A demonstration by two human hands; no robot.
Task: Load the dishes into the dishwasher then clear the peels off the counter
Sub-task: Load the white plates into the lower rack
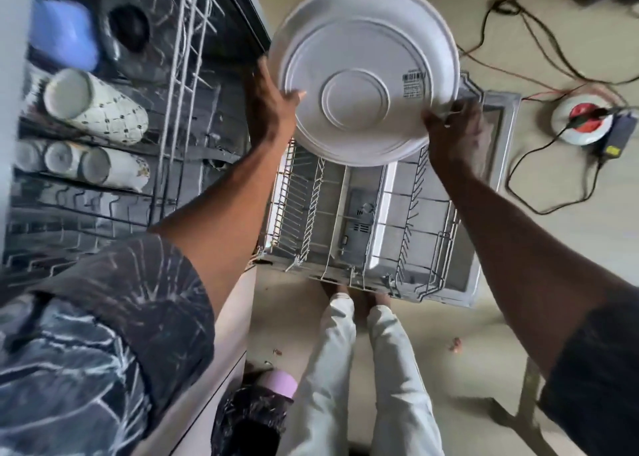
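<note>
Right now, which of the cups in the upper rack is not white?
The blue cup, farthest along the upper rack, next to a dark bowl. The patterned mug and the others are white.

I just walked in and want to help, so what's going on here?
A person is loading dishes. The left hand and right hand grip a white plate by its rim, its underside facing the camera, above the pulled-out lower rack. The plate is not yet in that rack. The upper rack already holds patterned mugs and a blue container.
</note>
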